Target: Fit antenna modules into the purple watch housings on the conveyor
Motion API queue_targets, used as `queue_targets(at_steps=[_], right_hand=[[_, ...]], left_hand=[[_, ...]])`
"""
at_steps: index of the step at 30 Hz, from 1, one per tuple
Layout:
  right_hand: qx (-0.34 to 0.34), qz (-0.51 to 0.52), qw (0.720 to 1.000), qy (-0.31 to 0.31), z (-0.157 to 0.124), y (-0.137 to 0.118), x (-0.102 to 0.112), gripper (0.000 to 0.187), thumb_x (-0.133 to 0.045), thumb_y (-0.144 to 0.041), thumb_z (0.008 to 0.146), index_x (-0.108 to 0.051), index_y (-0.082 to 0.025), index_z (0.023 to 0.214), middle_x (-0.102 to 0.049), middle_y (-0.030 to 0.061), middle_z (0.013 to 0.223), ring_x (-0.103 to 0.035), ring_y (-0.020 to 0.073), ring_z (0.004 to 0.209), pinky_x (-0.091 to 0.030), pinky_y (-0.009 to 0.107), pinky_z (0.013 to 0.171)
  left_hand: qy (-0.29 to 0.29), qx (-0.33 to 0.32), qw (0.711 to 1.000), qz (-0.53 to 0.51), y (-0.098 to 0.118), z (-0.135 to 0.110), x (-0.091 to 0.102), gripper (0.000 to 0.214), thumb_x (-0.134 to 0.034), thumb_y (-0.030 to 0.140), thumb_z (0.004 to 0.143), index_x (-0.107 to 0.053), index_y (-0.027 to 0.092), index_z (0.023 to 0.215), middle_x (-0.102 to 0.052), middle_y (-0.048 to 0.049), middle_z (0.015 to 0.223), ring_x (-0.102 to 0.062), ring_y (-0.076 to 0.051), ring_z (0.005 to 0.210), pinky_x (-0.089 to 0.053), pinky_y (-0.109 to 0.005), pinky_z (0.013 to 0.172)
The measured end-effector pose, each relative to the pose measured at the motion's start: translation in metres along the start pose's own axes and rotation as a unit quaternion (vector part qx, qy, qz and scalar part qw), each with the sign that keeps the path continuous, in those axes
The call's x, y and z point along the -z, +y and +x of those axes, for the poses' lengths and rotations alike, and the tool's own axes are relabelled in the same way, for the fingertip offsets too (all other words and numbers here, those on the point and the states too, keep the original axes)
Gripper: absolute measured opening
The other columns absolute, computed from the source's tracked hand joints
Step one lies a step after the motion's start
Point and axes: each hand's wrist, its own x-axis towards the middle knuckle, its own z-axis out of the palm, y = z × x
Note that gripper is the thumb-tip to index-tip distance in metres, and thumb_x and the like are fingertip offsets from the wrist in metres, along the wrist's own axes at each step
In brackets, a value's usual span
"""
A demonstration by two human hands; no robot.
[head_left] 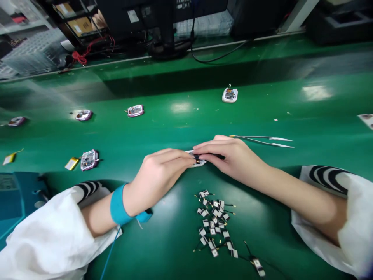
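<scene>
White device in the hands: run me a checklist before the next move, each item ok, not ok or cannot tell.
1. White device held from both sides: ok, left hand and right hand both pinch it.
2. Device's middle: cannot tell, fingers cover it.
3. Blue wrist strap on left wrist: ok.
4. Strap's blue cord connected at its far end: cannot tell, it runs out of view.
5. Steel tweezers beside right hand: ok, tips point away from the device.
6. Wired components apart from the hands: ok, piled on the green mat.
</scene>
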Motion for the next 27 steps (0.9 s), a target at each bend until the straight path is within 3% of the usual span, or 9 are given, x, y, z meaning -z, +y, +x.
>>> queue_targets(at_steps=[5,9,12,20,27], right_hand=[[-0.052,0.026,0.998,-0.014,-0.005,-0.001,0.004,0.029,-0.042,-0.018,0.085,-0.054,-0.02,0.111,-0.066,-0.0012,0.098,-0.06,0.0105,0.087,-0.047,0.024,0.075],[-0.01,0.03,0.998,-0.054,-0.011,0.004,0.009,0.043,-0.05,-0.025,0.081,-0.043,-0.019,0.123,-0.059,0.0016,0.111,-0.056,0.0139,0.099,-0.048,0.028,0.076],[-0.007,0.016,0.999,-0.04,-0.015,0.007,0.007,0.053,-0.059,-0.03,0.074,-0.041,-0.021,0.123,-0.061,0.0003,0.107,-0.056,0.015,0.096,-0.048,0.028,0.07],[-0.039,0.025,0.999,-0.026,-0.014,0.004,0.004,0.046,-0.061,-0.032,0.07,-0.049,-0.021,0.113,-0.063,-0.0035,0.098,-0.057,0.014,0.085,-0.044,0.026,0.067],[-0.053,0.039,0.997,-0.037,-0.012,0.003,0.006,0.042,-0.06,-0.031,0.07,-0.051,-0.018,0.109,-0.063,-0.0023,0.094,-0.055,0.014,0.086,-0.043,0.025,0.068]], left_hand=[[-0.04,-0.023,0.998,0.035,-0.002,0.008,-0.015,0.013,-0.049,0.016,0.083,-0.061,0.017,0.088,-0.066,0.0006,0.088,-0.061,-0.013,0.079,-0.051,-0.023,0.072],[-0.053,-0.012,0.996,0.068,0.004,0.008,-0.015,0.017,-0.043,0.016,0.085,-0.06,0.018,0.089,-0.065,-0.0002,0.089,-0.062,-0.013,0.078,-0.052,-0.024,0.069],[-0.046,-0.005,0.995,0.093,0.011,0.007,-0.013,0.018,-0.043,0.015,0.084,-0.06,0.018,0.086,-0.065,-0.0008,0.088,-0.061,-0.014,0.075,-0.051,-0.025,0.065],[-0.033,0.026,0.997,0.072,0.018,0.005,-0.013,0.013,-0.049,0.018,0.083,-0.059,0.023,0.09,-0.064,0.0028,0.09,-0.06,-0.012,0.076,-0.051,-0.024,0.07],[-0.049,0.025,0.995,0.086,0.019,0.006,-0.014,0.015,-0.047,0.017,0.083,-0.061,0.021,0.089,-0.064,0.0015,0.089,-0.059,-0.013,0.075,-0.05,-0.026,0.067]])
